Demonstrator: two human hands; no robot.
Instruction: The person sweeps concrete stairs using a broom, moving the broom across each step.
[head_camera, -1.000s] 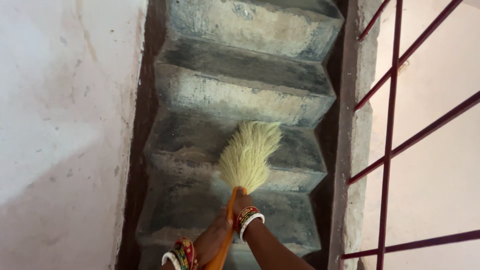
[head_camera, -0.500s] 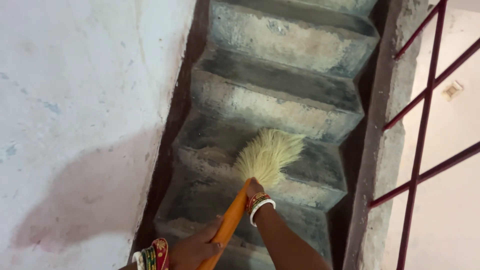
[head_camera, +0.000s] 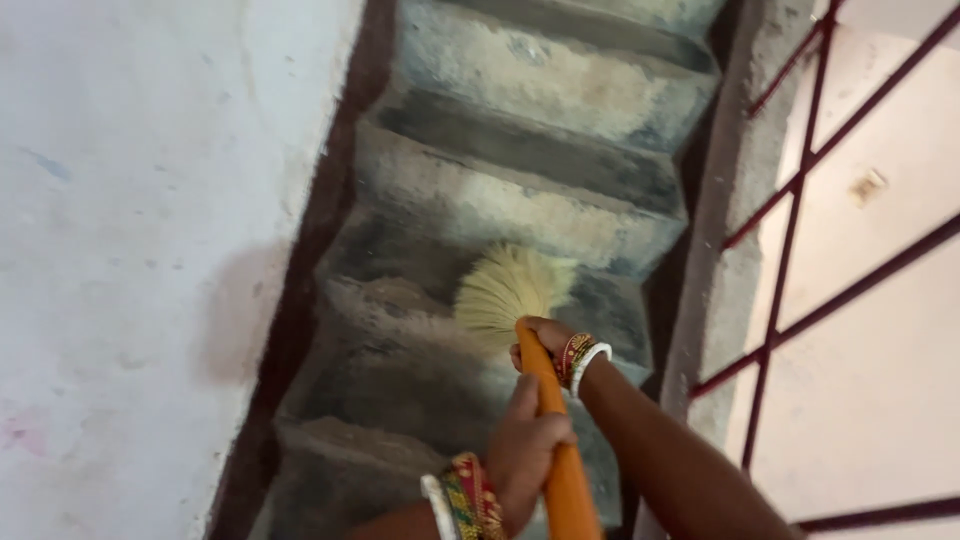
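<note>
— On the grey concrete staircase (head_camera: 520, 190), between the whitewashed wall (head_camera: 130, 200) on one side and the dark red metal railing (head_camera: 790, 240) on the other, what do you make out?

— Worn, dusty steps with pale edges. The broom with the orange handle and pale straw head (head_camera: 510, 285) lies across the middle ones, its bristles fanned on a tread close under the riser of the step above.

— Has it shifted?

— Yes. A second ago the straw head was spread tall over the step edge; now it looks flatter and pressed down on the tread, drawn nearer the person. The handle has swung too, so it now runs up from the lower right of the view rather than from the lower middle.

— And the hands?

— The right hand (head_camera: 545, 340), with red and white bangles at the wrist, has its fingers wrapped round the handle just behind the bristles. The left hand (head_camera: 530, 450), bangled as well, has slid up the shaft closer to the right one, fingers closed around the handle lower down.

— So what does that tell you?

— I'd judge a stroke has just been pulled across that step, with the dust pushed toward its edge.
</note>
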